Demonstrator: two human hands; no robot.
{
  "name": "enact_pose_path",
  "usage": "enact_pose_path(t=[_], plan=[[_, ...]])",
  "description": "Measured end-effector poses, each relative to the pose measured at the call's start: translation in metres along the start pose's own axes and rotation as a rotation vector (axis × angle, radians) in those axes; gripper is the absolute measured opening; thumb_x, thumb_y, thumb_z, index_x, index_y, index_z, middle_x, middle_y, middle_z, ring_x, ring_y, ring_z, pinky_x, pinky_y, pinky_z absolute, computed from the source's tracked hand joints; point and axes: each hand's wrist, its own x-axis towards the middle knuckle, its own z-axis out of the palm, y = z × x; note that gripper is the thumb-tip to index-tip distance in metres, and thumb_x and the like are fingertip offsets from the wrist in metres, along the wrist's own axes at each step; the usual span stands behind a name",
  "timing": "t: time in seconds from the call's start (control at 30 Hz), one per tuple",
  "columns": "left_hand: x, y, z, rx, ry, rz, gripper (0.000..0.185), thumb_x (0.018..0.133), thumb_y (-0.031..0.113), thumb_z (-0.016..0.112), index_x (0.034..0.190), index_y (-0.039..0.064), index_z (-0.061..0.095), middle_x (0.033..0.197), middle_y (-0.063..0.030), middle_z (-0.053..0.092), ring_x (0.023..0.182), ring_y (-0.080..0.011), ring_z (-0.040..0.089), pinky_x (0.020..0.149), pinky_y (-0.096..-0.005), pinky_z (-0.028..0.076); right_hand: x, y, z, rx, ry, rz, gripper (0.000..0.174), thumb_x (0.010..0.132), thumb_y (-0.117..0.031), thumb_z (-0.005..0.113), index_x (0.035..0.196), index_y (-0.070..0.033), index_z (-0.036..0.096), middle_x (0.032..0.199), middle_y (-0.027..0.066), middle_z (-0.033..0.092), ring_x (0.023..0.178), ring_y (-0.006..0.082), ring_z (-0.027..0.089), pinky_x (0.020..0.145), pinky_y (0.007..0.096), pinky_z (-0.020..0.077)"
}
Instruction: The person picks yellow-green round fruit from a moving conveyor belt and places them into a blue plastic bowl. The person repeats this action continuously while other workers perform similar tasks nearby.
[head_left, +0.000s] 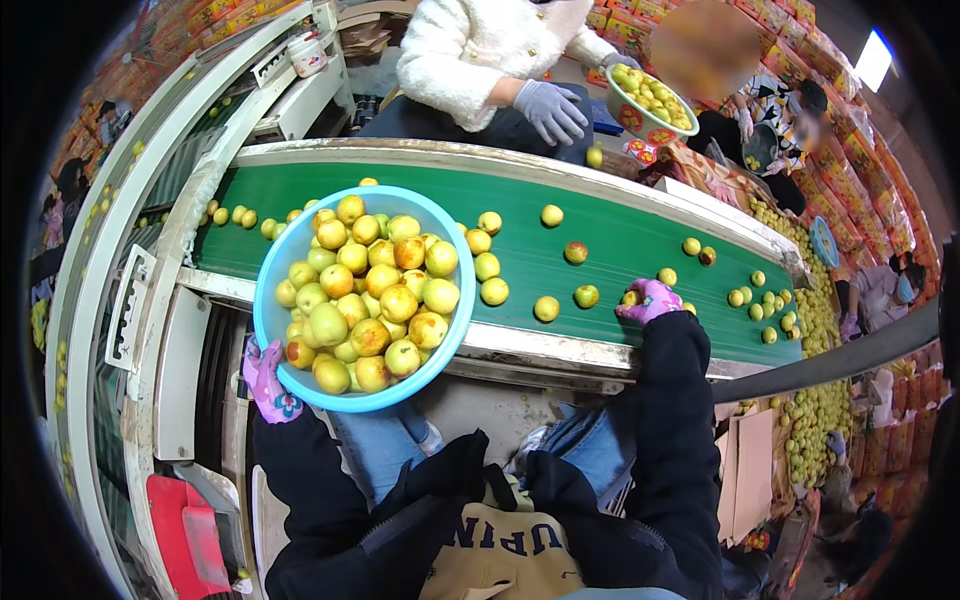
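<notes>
A light-blue plastic basin (459, 335) heaped with yellow-green jujubes (382, 277), some with brown-red patches, rests tilted over the near edge of the green conveyor belt (517, 225). My left hand (271, 381), in a pink patterned glove, grips its lower-left rim. At the right, my right hand (654, 301), in a similar glove, is down on the belt with its fingers around a jujube (631, 298). Loose jujubes lie beside it, among them a greenish one (586, 296) to the left and a yellow one (667, 277) just beyond.
Across the belt sits a person with a grey-gloved hand (551, 112) and a bowl of jujubes (651, 97). A jujube pile (817, 322) lies past the belt's right end. A metal bar (832, 352) crosses at right. White machine framing (176, 247) stands at left.
</notes>
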Motion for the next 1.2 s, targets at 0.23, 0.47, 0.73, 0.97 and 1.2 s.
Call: enact_pose_path(t=[0.23, 0.47, 0.73, 0.97, 1.2], plan=[[-0.002, 0.000, -0.001, -0.051, 0.003, -0.013, 0.021, 0.084, 0.004, 0.057, 0.105, 0.001, 0.056, 0.099, -0.0093, 0.059, 0.091, -0.0172, 0.059, 0.085, -0.0279, 0.047, -0.005, -0.013, -0.005, 0.970, 0.183, -0.611, 0.057, 0.068, 0.001, 0.077, 0.118, -0.004, 0.051, 0.121, 0.0106, 0.057, 0.108, 0.0209, 0.058, 0.096, 0.0330, 0.0444], [-0.004, 0.002, 0.004, -0.095, 0.025, -0.037, 0.026, 0.081, 0.001, 0.058, 0.107, 0.000, 0.055, 0.099, -0.0105, 0.061, 0.090, -0.0185, 0.060, 0.084, -0.0293, 0.048, -0.028, -0.061, -0.016, 1.231, 0.059, -0.782, 0.059, 0.071, 0.010, 0.071, 0.123, -0.001, 0.046, 0.126, 0.0149, 0.053, 0.117, 0.0255, 0.054, 0.100, 0.0366, 0.0432], [-0.007, 0.003, 0.005, -0.066, 0.017, 0.002, 0.030, 0.084, 0.004, 0.053, 0.113, -0.002, 0.054, 0.103, -0.0115, 0.061, 0.095, -0.0195, 0.061, 0.088, -0.0282, 0.048, -0.064, -0.186, -0.014, 0.981, -0.074, -0.880, 0.052, 0.076, -0.004, 0.075, 0.123, -0.001, 0.052, 0.116, 0.0120, 0.055, 0.105, 0.0211, 0.057, 0.093, 0.0329, 0.0458], [-0.007, 0.006, 0.011, -0.161, 0.059, -0.029, 0.023, 0.080, -0.001, 0.064, 0.101, -0.001, 0.055, 0.091, -0.0088, 0.062, 0.079, -0.0136, 0.061, 0.073, -0.0246, 0.051, -0.047, -0.288, -0.007, 0.722, -0.008, -1.152, 0.048, 0.070, -0.001, 0.069, 0.115, -0.005, 0.052, 0.115, 0.0153, 0.054, 0.110, 0.0310, 0.054, 0.096, 0.0372, 0.0440], [-0.008, 0.008, 0.015, -0.108, 0.055, -0.040, 0.022, 0.082, 0.002, 0.064, 0.102, 0.000, 0.054, 0.090, -0.0067, 0.062, 0.076, -0.0108, 0.060, 0.069, -0.0224, 0.049, 0.004, -0.318, -0.003, 0.727, -0.146, -1.032, 0.057, 0.072, 0.001, 0.071, 0.125, -0.004, 0.051, 0.123, 0.0150, 0.056, 0.116, 0.0260, 0.056, 0.099, 0.0341, 0.0437]])
